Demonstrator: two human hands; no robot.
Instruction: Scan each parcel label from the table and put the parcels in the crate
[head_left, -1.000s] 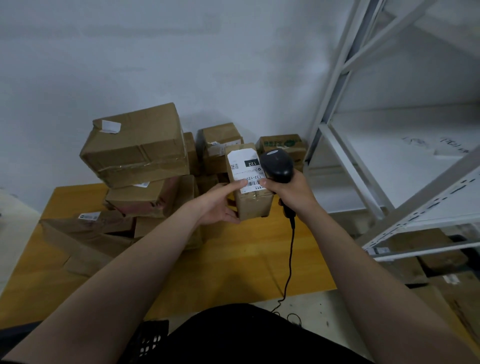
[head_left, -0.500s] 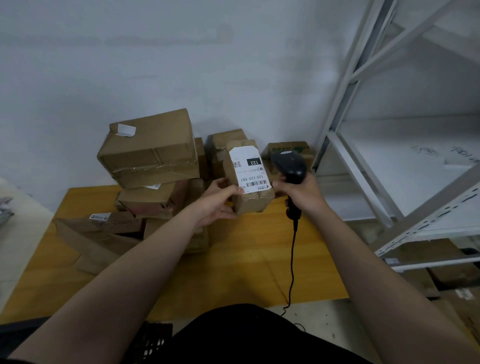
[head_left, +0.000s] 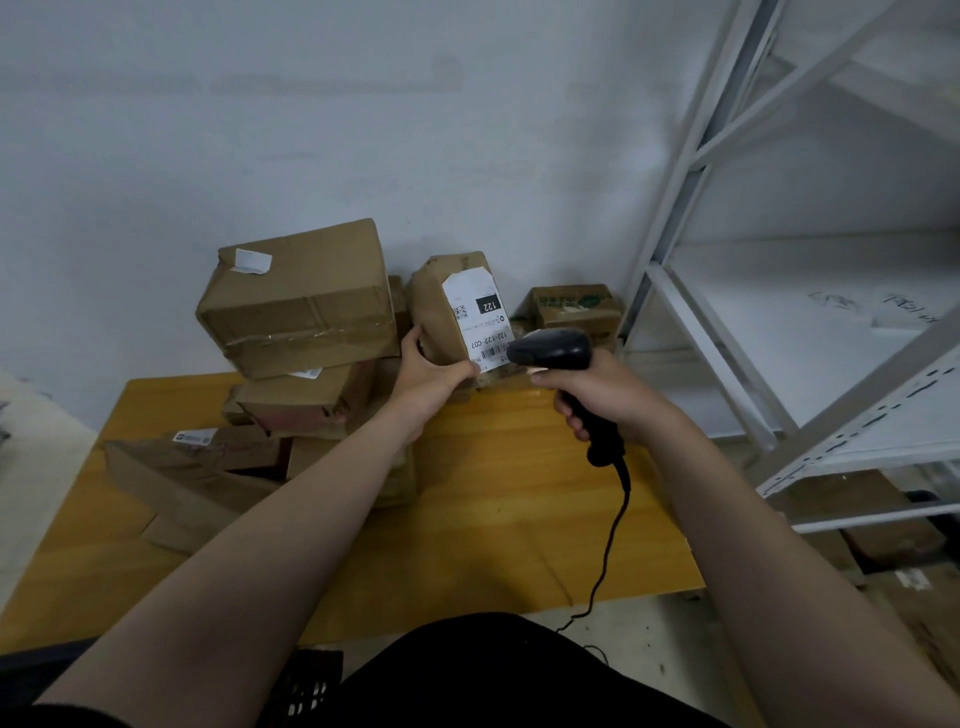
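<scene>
My left hand grips a small brown parcel by its lower end and holds it upright above the far side of the wooden table. Its white label, printed "122", faces me. My right hand grips a black corded barcode scanner, whose head points at the barcode at the label's lower edge. A pile of brown parcels sits on the table's left. A black crate shows only as a corner at the bottom edge.
A white metal shelf rack stands to the right, with cardboard boxes on the floor beneath it. A box with green print sits at the table's back right. The scanner cable hangs over the table's front edge.
My left hand lifted the parcel higher and tilted its label toward me. The scanner moved right, away from the label, and now aims at the barcode from the side.
</scene>
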